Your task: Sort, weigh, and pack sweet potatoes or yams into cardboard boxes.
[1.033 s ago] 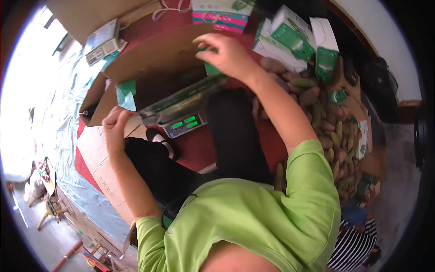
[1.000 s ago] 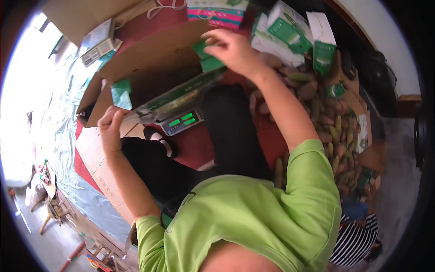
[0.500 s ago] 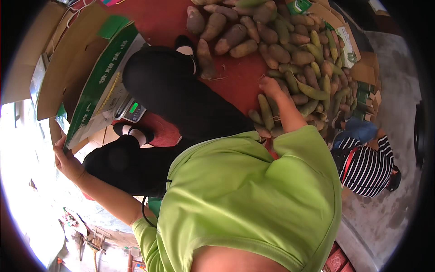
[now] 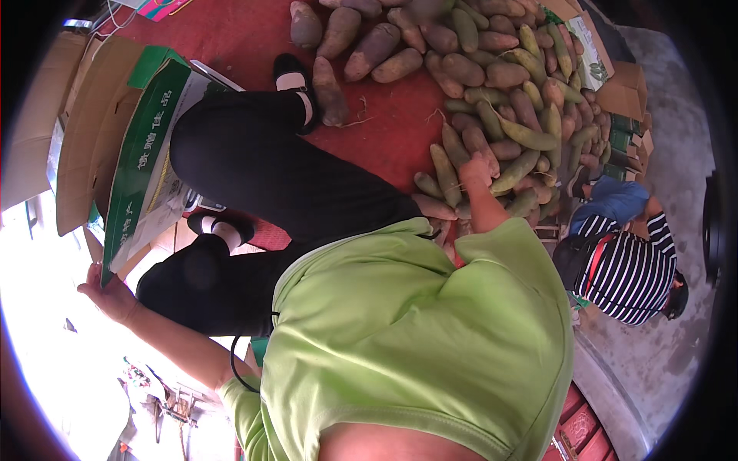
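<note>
My left hand (image 4: pixel 114 298) grips the lower corner of a green-and-white cardboard box flap (image 4: pixel 131 184) between thumb and fingers. This box, with brown inner walls, stands open beside my left knee. My right hand (image 4: pixel 478 170) is closed at the near end of a reddish-brown root vegetable (image 4: pixel 478 142) in the pile; its fingers are partly hidden. Around it lie green, radish-like roots (image 4: pixel 444 173) and several reddish ones. A larger brown root (image 4: pixel 329 92) lies beside my shoe.
A pile of long roots (image 4: pixel 530 134) covers the right of the red floor covering (image 4: pixel 384 146). Opened cartons (image 4: pixel 623 91) stand behind it. A person in a striped top (image 4: pixel 626 276) bends at far right. A digital scale (image 4: pixel 209 203) is partly hidden behind my leg and the box.
My right hand has moved right and nearer to me, onto the reddish-brown root. My left hand keeps the flap, which has swung slightly. The scale's display has gone out of sight.
</note>
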`<state>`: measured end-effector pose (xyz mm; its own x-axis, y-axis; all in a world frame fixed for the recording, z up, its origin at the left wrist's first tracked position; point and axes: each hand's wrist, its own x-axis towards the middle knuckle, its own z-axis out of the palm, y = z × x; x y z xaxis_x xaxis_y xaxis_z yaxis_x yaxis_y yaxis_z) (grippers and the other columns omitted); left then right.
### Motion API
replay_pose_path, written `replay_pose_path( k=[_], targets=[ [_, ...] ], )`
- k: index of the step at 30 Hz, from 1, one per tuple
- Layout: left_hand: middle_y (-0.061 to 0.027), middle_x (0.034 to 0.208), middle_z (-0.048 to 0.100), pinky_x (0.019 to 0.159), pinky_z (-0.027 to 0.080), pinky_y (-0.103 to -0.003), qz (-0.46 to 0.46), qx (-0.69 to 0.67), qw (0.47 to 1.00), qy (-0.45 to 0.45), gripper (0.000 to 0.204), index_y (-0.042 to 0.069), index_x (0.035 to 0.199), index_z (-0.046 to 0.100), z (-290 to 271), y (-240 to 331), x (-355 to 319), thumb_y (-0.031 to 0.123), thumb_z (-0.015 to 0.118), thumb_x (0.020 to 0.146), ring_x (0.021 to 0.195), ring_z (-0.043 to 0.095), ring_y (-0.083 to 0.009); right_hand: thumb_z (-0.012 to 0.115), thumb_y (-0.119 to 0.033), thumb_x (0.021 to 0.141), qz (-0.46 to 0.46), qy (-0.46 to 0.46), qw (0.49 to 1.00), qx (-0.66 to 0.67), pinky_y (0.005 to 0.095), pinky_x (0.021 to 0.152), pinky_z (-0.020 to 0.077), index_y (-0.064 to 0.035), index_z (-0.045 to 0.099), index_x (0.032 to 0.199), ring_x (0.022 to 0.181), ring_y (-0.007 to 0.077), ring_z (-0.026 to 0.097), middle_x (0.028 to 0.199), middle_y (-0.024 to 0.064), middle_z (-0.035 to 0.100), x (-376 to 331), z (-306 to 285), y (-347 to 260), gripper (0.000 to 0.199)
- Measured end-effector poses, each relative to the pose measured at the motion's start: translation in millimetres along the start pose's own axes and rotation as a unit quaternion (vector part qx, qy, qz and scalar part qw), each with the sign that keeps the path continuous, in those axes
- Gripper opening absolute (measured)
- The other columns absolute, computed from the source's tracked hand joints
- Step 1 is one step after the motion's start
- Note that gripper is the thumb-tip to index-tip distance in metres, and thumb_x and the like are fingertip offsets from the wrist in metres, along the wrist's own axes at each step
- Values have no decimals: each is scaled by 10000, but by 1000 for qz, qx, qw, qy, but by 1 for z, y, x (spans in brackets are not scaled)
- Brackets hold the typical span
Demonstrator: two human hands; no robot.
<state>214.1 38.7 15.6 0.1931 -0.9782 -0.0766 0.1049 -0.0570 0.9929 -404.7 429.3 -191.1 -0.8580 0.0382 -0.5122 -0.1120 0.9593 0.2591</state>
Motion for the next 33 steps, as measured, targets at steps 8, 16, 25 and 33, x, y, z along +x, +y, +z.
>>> replay_pose_path(
  k=[8,16,25,33],
  targets=[
    [-126,915,621,879,415,-374,-1,-17,1000,-18,560,-22,928,627,0,-5,1,502,432,902,935,569,-242,635,-235,713,91,31,988,123,401,930,428,-43,504,1133,1148,342,467,1210,185,499,24,47,26,481],
    [-132,909,627,886,424,-361,17,6,999,-34,543,-35,930,624,-18,-4,0,460,399,929,918,580,-233,718,-308,657,78,19,990,117,399,932,432,-51,502,1160,1118,347,490,1219,194,490,7,33,-4,605],
    [-103,769,571,824,402,-346,73,3,996,-47,349,-24,771,574,30,0,-24,251,455,948,820,535,-215,768,-233,611,-1,90,960,264,369,859,476,52,521,1088,1048,338,564,1098,265,565,12,40,1,607],
    [-74,733,595,759,395,-279,75,75,993,-50,291,-27,737,619,49,14,-37,199,539,902,743,535,-148,712,-128,692,-100,-88,855,501,286,641,450,-40,565,1096,875,158,554,997,29,563,-51,-54,-81,439]
  ],
)
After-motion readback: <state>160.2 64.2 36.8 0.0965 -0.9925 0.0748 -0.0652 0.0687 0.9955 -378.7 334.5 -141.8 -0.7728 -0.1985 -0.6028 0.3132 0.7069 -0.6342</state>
